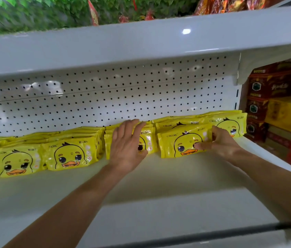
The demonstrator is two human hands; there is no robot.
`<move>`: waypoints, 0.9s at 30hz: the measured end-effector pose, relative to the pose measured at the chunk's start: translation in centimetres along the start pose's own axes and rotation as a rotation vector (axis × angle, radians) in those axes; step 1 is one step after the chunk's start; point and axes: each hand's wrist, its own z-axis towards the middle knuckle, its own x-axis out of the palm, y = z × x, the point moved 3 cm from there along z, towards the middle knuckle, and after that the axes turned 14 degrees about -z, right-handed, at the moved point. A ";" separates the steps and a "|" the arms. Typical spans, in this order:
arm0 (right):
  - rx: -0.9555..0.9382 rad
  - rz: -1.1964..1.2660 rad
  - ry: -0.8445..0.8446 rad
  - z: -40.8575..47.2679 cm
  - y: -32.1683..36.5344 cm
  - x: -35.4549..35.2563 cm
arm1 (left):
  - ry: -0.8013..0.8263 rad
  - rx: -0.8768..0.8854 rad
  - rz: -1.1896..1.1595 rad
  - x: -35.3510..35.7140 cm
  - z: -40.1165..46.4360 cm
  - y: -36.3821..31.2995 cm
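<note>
**A:** Left hand (128,142) flat, fingers straight, pressing the middle stack (149,140); right hand (220,143) pinches the front duck pack (180,144) on the shelf (159,176).

**B:** Risky: that wrapper looks slick, and a hard tug could make it slip free.

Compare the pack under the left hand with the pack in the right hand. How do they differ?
The left pack is mostly hidden by the left hand, which lies flat on it; the right pack shows nearly its whole duck face. The right hand pinches the right pack at its right edge, while the left pack is only touched. Both are yellow and stand upright on the white shelf.
</note>
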 end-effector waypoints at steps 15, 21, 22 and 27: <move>0.097 -0.145 -0.065 2.1 1.1 1.4 | 0.314 -0.145 0.232 1.5 0.5 2.9; 0.182 -0.320 -0.162 1.3 1.2 1.5 | 0.389 -0.163 0.151 0.9 0.8 3.2; 0.197 -0.366 -0.201 0.8 1.3 1.4 | 0.406 -0.180 0.100 0.7 0.9 3.2; 0.156 -0.430 -0.256 -3.1 1.9 0.8 | 0.332 -0.148 -0.106 -1.7 0.3 2.7</move>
